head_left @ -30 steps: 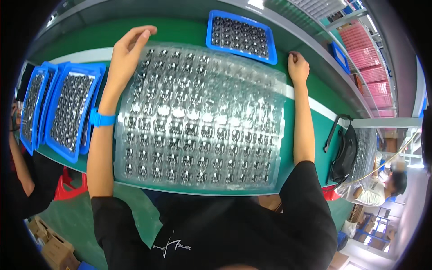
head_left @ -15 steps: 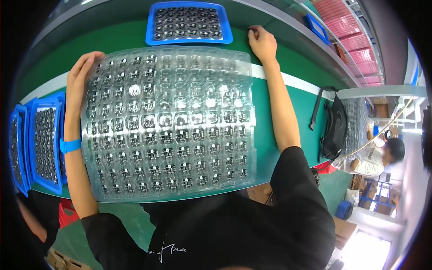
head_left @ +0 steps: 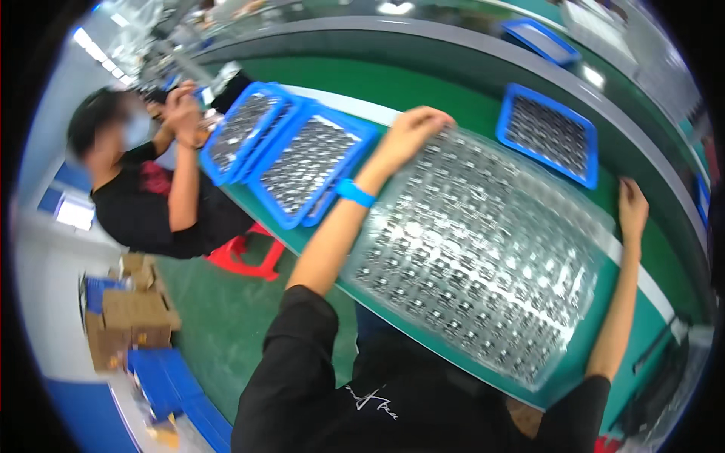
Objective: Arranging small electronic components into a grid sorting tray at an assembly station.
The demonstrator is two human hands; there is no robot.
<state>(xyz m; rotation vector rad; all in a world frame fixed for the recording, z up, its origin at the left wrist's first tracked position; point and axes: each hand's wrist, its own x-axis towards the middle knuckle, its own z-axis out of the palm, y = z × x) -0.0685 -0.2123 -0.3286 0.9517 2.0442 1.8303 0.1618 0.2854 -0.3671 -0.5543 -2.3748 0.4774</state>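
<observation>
A large clear plastic blister tray (head_left: 555, 215) lies on the green bench (head_left: 288, 235) in front of me. Small dark metallic parts sit in most of its pockets; a patch towards its far right looks unfilled. My left hand (head_left: 414, 134) is at the tray's far left corner, fingers bent over its edge, a blue band on the wrist. Beyond the tray's right side, my right hand (head_left: 633, 210) rests near the back of the bench. Its fingers are curled closed, and whatever they may hold is hidden. Nearby stands a blue tray (head_left: 504, 117) of dark parts.
More blue trays (head_left: 349, 167) filled with parts overlap at the left, close to my left forearm. A co-worker (head_left: 166, 200) sits beyond them, hands raised, by a red stool (head_left: 253, 260). A black bag (head_left: 661, 392) lies at the bench's right end. Cardboard boxes (head_left: 136, 317) stand on the floor.
My view has swung left, bringing the co-worker and boxes into sight. Both hands keep about the same places: the left at the tray's corner, the right at the bench's back.
</observation>
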